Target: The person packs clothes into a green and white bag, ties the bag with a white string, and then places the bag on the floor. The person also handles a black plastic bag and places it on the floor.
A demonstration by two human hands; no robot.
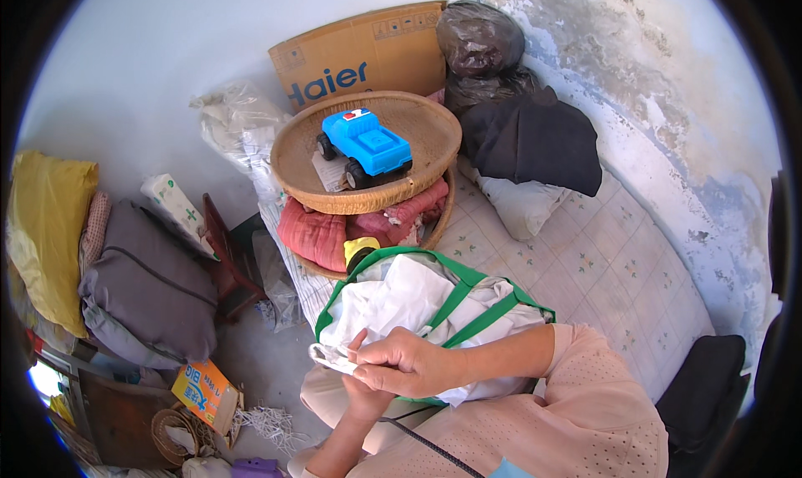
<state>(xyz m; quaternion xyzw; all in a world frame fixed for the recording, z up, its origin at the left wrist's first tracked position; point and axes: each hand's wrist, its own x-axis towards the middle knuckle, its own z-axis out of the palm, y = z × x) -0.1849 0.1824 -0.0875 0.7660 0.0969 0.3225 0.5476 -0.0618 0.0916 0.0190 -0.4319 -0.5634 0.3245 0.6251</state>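
Observation:
Both my hands meet over the near left side of a green-handled bag filled with white cloth or plastic. My right hand pinches a thin white strip between thumb and fingers. Just beneath it, my left hand grips the same strip, its fingers partly hidden by the right. A loop of the strip sticks out to the left of the fingertips. Whether it is cloth or plastic, I cannot tell. Behind the bag's far rim shows a small yellow and black object.
A shallow woven basket holding a blue toy truck rests on another with red cloth. Behind stand a cardboard box and dark plastic bags. A quilted bed cover spreads rightward. Bundles are stacked left.

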